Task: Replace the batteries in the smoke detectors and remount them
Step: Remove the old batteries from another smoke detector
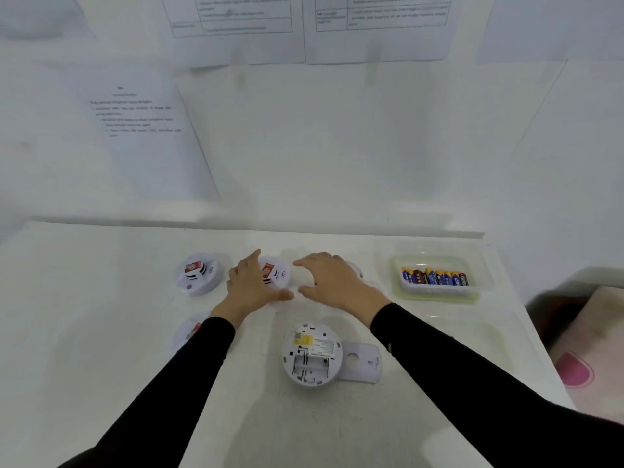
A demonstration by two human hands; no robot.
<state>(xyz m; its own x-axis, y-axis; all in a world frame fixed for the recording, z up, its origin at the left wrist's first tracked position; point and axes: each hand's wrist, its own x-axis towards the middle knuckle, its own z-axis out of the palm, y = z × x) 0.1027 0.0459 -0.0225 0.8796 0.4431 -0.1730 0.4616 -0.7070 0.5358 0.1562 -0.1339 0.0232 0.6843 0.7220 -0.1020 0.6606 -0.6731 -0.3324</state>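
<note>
Spanning the lower half of the view, the white table [101,332] carries everything, and each place below is told from the upturned detector [312,354], which lies near the table's middle with its back side up and its battery bay uncovered. Printed sheets [141,130] hang on the wall well beyond that detector. Two arms in black sleeves [472,383] pass on either side of it and reach beyond it. The left hand [251,285] is beyond and to the left, its fingers straight and loosely spread. It lies over the left part of a face-up detector [275,273] with a red label, though whether the palm touches it cannot be told. The right hand [334,282] is straight beyond the upturned detector, just right of that face-up one. Its fingers and thumb are spread wide in a loose curve and it holds nothing. A clear plastic tub [439,293] stands beyond and well to the right, holding a row of batteries [435,276] in blue, yellow and red, packed side by side. Another red-labelled detector [199,273] sits beyond and well to the left, apart from the left hand. A third detector [187,332] lies level with the upturned one on its left, half hidden under the left sleeve. A flat white mounting plate [359,361] with a round hole touches the upturned detector's right edge.
</note>
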